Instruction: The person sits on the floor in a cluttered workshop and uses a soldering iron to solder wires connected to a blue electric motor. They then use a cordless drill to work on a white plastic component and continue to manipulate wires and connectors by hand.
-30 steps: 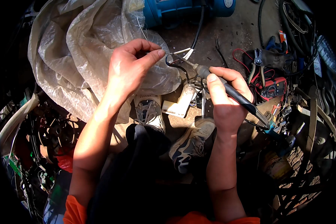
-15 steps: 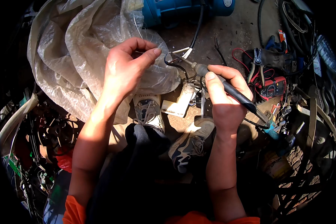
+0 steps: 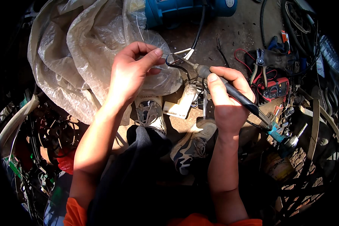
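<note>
Left of the blue housing (image 3: 175, 10), the landmark for this view, a translucent woven sack (image 3: 83, 56) lies in folds. Below the housing's left end, the left hand (image 3: 131, 71) is raised, thumb and forefinger together, apparently closed on a thin pale strand (image 3: 139, 30) that descends past that same end; the exact pinch point is hidden. Compared with half a second ago, the thumb sits differently and a lower finger now shows beneath it. The strand cannot be traced to the iron's tip, so the change reads as an adjustment of the left grip rather than a clear contact.

Directly below the housing, a curved black lead (image 3: 181, 68) passes close to the tip, near white sleeves (image 3: 191, 52) on a dark cable (image 3: 200, 32); whether lead and tip touch cannot be told. Lower still stands a pale cylinder (image 3: 187, 96). Below and right of the housing, the right hand (image 3: 229, 100) is wrapped around the soldering iron (image 3: 235, 93), its position essentially unchanged. Farther right and below the housing are pliers (image 3: 260, 60), a red-edged multimeter (image 3: 274, 90) and a teal tool (image 3: 276, 133), the last now more brightly lit.
</note>
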{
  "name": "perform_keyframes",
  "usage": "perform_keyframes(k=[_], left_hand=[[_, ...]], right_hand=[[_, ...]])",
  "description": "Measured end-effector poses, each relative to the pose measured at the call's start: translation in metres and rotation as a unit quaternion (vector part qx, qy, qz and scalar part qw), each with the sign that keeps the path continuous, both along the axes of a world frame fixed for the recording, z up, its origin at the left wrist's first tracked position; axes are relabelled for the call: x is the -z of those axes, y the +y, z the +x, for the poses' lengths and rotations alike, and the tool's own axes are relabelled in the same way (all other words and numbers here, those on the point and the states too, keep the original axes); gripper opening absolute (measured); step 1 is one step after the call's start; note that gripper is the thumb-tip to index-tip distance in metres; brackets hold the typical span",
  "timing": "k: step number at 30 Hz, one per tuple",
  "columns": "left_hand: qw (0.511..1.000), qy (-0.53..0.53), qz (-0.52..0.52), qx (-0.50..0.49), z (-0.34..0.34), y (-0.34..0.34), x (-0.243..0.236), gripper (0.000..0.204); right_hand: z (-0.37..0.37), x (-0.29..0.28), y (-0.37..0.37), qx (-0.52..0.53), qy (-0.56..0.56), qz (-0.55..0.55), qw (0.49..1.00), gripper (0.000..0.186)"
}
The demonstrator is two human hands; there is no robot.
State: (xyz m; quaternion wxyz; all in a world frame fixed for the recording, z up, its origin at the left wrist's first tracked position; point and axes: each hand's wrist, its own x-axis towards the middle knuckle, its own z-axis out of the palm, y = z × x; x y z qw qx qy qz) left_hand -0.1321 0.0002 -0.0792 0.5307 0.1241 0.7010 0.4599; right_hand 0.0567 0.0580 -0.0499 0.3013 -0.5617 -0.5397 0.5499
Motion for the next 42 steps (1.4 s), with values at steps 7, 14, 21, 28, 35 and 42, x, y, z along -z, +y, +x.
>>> perform_keyframes(k=[7, 14, 21, 28, 35, 42], left_hand=[[1.000, 0.019, -0.004, 0.016, 0.000, 0.000, 0.000, 0.018], [1.000, 0.023, 0.007, 0.003, 0.001, 0.001, 0.002, 0.018], [1.000, 0.026, 0.004, 0.017, 0.001, 0.001, 0.002, 0.017], [1.000, 0.024, 0.003, 0.020, 0.001, 0.003, 0.001, 0.017], [0.999, 0.041, 0.013, 0.032, -0.013, 0.001, -0.011, 0.021], [0.992, 0.096, 0.027, 0.078, -0.022, 0.007, -0.022, 0.021]], right_hand=[[0.000, 0.002, 0.000, -0.003, -0.008, 0.004, 1.000, 0.014], [0.000, 0.004, -0.001, -0.006, -0.015, 0.011, 1.000, 0.013], [-0.001, 0.000, 0.000, 0.009, 0.001, -0.018, 1.000, 0.012], [0.001, 0.006, 0.000, 0.011, -0.003, 0.039, 0.999, 0.012], [-0.001, -0.021, 0.006, 0.060, 0.028, -0.056, 0.996, 0.024], [0.000, -0.011, 0.001, 0.029, -0.076, 0.060, 0.995, 0.021]])
